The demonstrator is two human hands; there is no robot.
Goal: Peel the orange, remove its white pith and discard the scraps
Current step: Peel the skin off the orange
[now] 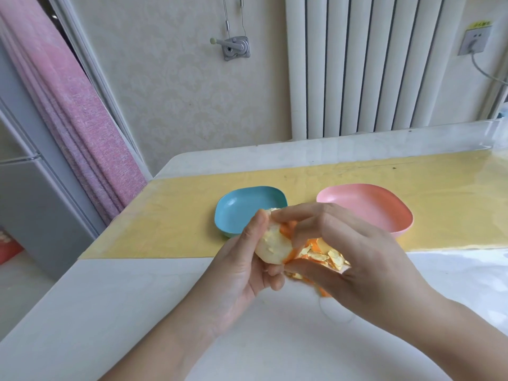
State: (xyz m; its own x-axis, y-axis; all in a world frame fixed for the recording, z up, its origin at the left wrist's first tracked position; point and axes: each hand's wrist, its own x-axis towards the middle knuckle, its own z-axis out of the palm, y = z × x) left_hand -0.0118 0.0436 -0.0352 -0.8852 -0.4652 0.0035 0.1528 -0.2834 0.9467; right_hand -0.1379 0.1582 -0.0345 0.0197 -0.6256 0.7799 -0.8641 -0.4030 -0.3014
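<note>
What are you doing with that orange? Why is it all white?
A person is peeling it. The left hand holds the orange, which is mostly bare and covered in white pith. The right hand grips the loose peel right beside it. Behind the hands, a blue dish and a pink dish sit on the table; no scraps show in either.

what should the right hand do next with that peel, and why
Probably tug the hanging peel free of the orange: the right hand pinches it, it looks still joined at the fruit's right side, and the left hand holds the orange, which shows mostly white pith.
</note>
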